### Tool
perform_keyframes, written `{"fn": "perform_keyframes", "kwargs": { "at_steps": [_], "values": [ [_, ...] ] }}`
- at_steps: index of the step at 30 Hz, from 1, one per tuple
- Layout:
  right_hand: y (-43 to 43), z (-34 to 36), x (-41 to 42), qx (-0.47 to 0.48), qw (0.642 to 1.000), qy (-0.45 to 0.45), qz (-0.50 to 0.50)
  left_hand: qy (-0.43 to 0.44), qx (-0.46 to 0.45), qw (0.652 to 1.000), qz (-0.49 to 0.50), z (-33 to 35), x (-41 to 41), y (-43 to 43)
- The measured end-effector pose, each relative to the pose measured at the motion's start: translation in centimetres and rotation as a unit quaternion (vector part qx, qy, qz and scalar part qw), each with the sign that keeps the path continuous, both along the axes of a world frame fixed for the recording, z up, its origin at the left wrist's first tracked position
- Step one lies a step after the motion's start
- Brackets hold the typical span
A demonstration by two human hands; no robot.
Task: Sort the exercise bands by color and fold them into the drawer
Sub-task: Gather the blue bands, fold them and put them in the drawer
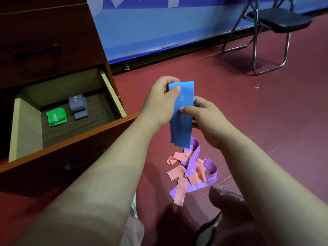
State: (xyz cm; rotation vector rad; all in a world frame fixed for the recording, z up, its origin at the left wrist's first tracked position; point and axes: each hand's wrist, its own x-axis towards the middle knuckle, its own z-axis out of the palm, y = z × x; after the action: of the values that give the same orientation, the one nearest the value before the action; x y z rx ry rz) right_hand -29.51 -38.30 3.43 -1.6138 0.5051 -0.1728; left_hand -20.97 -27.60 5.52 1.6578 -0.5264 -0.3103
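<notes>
So both hands are up in the air over the floor (257, 112) with the blue band (181, 125) between them. The left hand (159, 103) pinches the top end, thumb on the near face and fingers curled round the back. The right hand (204, 118) pinches it about halfway down, thumb tip on the front. The band looks doubled over in layers and hangs straight down, not touching the floor as far as I can see. Some white print shows on it, too small to read.

Its bottom edge hides the top of the purple band (194, 153), which lies on the floor tangled with the pink bands (178, 176), pink strips crossing over and under the purple loops.

The drawer (71, 142) is off to the left, pulled out of the brown cabinet (44, 41). Inside sit a folded green band (56, 118) and a folded grey band (78, 106), side by side but apart, both toward the back left. The rest of the bottom is bare wood. The left forearm crosses in front of the right corner of the drawer front.

Further back there's a black folding chair (276, 20) against a blue wall banner (159, 29). Something blurry and brownish sits bottom right near the purple band; can't tell what it is.
</notes>
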Motion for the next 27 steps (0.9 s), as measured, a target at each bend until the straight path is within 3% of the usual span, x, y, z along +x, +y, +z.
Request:
{"fn": "perform_keyframes", "kwargs": {
  "at_steps": [10,19,27],
  "values": [
    [0.27,0.23,-0.12,0.040,0.999,0.004,0.025,0.015,-0.013,0.998,0.057,-0.17,0.41,-0.02],
    [0.35,0.20,-0.11,0.094,0.995,0.003,0.026,0.086,-0.059,0.990,0.100,-0.20,0.53,0.02],
    [0.32,0.60,-0.11,0.127,0.992,-0.014,-0.003,0.227,-0.036,0.970,0.075,-0.13,0.42,0.17]
  ]
}}
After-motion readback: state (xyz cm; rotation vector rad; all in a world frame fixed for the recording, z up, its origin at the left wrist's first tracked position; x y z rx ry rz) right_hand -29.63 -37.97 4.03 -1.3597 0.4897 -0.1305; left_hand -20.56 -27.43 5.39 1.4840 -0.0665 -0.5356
